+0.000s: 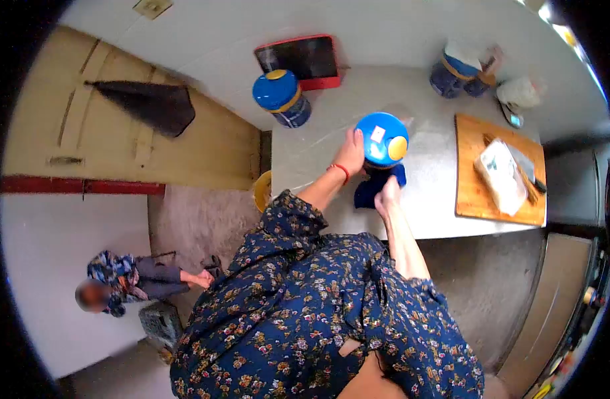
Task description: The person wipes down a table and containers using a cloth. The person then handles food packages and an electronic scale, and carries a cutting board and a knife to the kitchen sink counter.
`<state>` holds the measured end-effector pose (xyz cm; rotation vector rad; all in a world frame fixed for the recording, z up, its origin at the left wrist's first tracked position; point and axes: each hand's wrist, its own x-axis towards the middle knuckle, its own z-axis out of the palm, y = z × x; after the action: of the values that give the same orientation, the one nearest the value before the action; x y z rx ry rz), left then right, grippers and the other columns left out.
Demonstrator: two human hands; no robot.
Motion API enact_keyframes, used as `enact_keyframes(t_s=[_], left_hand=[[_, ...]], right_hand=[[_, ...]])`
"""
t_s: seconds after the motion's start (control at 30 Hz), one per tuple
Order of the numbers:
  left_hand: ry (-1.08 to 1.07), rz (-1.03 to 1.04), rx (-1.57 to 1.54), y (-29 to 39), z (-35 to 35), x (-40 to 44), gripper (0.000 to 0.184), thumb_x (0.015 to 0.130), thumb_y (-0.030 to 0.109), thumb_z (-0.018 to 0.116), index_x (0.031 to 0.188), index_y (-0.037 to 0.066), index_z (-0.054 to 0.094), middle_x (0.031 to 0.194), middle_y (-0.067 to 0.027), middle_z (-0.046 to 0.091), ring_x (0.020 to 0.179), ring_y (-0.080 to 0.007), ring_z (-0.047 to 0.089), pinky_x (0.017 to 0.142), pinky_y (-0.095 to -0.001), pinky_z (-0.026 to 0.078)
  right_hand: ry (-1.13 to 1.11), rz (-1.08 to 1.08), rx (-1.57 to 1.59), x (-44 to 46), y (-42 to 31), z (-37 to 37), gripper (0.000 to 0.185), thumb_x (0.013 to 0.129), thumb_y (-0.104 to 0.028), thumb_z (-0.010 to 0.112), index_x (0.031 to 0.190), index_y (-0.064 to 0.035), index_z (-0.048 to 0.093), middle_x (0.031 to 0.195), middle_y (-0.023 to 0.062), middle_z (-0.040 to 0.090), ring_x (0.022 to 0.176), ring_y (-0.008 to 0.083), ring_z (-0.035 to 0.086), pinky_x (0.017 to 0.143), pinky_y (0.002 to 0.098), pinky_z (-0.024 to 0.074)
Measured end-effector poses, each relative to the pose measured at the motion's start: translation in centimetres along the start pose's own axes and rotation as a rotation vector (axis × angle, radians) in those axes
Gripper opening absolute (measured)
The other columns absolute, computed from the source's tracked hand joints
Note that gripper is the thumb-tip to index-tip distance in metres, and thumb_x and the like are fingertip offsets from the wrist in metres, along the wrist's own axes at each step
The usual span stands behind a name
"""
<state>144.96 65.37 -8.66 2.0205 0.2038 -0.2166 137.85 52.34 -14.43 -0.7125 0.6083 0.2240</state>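
Note:
A tin with a blue lid (pixel 381 133) stands at the front of the white table, a yellow disc and a small pale label on its top. My left hand (pixel 351 151), with a red band at the wrist, is closed around the tin's left side. Just below the tin, a dark blue cloth (pixel 369 191) is gripped in my right hand (pixel 387 197) against its near side. The tin's lower body is mostly hidden by the lid, the cloth and my hands.
A similar blue-lidded tin (pixel 278 96) stands by a red-framed tablet (pixel 304 60) at the back. On the right, a cutting board (pixel 468 173) carries a white container (pixel 501 176) and a knife (pixel 527 166). A person (pixel 129 276) sits at lower left.

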Motion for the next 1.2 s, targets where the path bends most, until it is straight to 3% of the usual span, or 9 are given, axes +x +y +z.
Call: enact_keyframes(t_s=[0.07,0.1,0.27,0.37,0.47,0.57,0.73,1.03,1.2], left_hand=[[-0.026,-0.226,-0.194,3.7,-1.1,-4.3,0.055,0.098,0.04,0.027,0.129,-0.006,0.027,0.105,-0.0345,0.056,0.055,-0.0399,0.063,0.045,-0.0399,0.054],[-0.076,-0.24,-0.202,3.3,-1.5,-5.1,0.061,0.097,0.04,0.031,0.128,-0.012,0.023,0.104,-0.0342,0.056,0.053,-0.0382,0.063,0.039,-0.0365,0.051],[-0.729,-0.304,0.064,2.3,-7.9,-7.1,0.085,0.085,0.057,0.053,0.124,-0.015,0.034,0.124,-0.0346,0.045,0.09,-0.0429,0.063,0.074,-0.0467,0.054],[-0.035,0.079,0.467,0.4,-10.0,-7.7,0.103,0.071,0.057,0.07,0.135,-0.011,0.026,0.134,-0.0339,0.034,0.122,-0.0436,0.043,0.104,-0.047,0.034],[0.052,0.357,0.345,-1.0,-11.2,-6.1,0.116,0.057,0.049,0.082,0.139,-0.006,0.02,0.141,-0.0317,0.024,0.135,-0.0429,0.021,0.109,-0.0452,0.026],[0.097,0.342,0.35,-2.3,-11.7,-5.4,0.119,0.055,0.044,0.085,0.14,-0.006,0.017,0.141,-0.0311,0.022,0.135,-0.0423,0.02,0.111,-0.0445,0.023],[0.119,0.261,0.104,-4.6,-13.7,-7.7,0.116,0.06,0.038,0.084,0.141,-0.005,0.013,0.142,-0.0279,0.024,0.133,-0.0385,0.027,0.111,-0.0427,0.024],[0.152,0.296,0.228,-4.1,-15.4,-7.8,0.108,0.062,0.035,0.084,0.14,-0.003,0.02,0.135,-0.0225,0.033,0.122,-0.0343,0.04,0.103,-0.0415,0.036],[0.346,0.126,0.003,-6.9,-17.3,-6.0,0.086,0.068,0.027,0.08,0.133,-0.002,0.032,0.126,-0.0209,0.04,0.113,-0.0343,0.046,0.098,-0.0383,0.04]], right_hand=[[-0.354,0.125,0.206,-0.5,-1.9,-1.4,0.044,0.097,-0.028,0.03,0.129,-0.002,0.045,0.127,0.009,0.053,0.112,0.0252,0.052,0.1,0.0389,0.0405],[-0.252,0.106,0.241,-1.7,-3.1,-0.6,0.049,0.097,-0.035,0.034,0.131,-0.0017,0.044,0.131,0.0098,0.051,0.115,0.0249,0.051,0.1,0.0389,0.04],[-0.175,-0.039,-0.507,-1.8,-7.6,1.9,0.053,0.097,-0.043,0.037,0.131,-0.003,0.047,0.129,0.011,0.053,0.117,0.0217,0.05,0.101,0.0353,0.0381],[-0.193,0.008,-0.841,1.4,-7.6,3.3,0.046,0.094,-0.036,0.04,0.118,-0.0012,0.057,0.111,0.0052,0.059,0.097,0.0147,0.052,0.088,0.0297,0.0405],[-0.316,0.016,-0.866,1.0,-6.2,7.0,0.043,0.093,-0.033,0.04,0.118,-0.0016,0.057,0.112,0.0053,0.059,0.099,0.015,0.052,0.089,0.0301,0.0404],[-0.379,-0.081,-1.102,2.3,-5.2,8.2,0.033,0.092,-0.024,0.043,0.103,0.001,0.062,0.097,0.0046,0.062,0.088,0.0122,0.053,0.079,0.0273,0.0434],[-0.379,-0.052,-0.992,2.9,-5.5,10.1,0.032,0.09,-0.023,0.044,0.093,0.0015,0.064,0.082,0.0077,0.064,0.075,0.0132,0.056,0.066,0.0275,0.0443],[-0.402,-0.302,-1.22,1.9,-3.3,11.6,0.035,0.09,-0.019,0.047,0.116,0.0023,0.055,0.105,0.0122,0.064,0.098,0.0174,0.056,0.087,0.0298,0.0427],[-0.607,-0.106,-1.407,-1.4,-2.1,10.6,0.027,0.087,-0.02,0.05,0.097,0.0029,0.059,0.085,0.0122,0.064,0.078,0.0178,0.057,0.071,0.0335,0.0459]])
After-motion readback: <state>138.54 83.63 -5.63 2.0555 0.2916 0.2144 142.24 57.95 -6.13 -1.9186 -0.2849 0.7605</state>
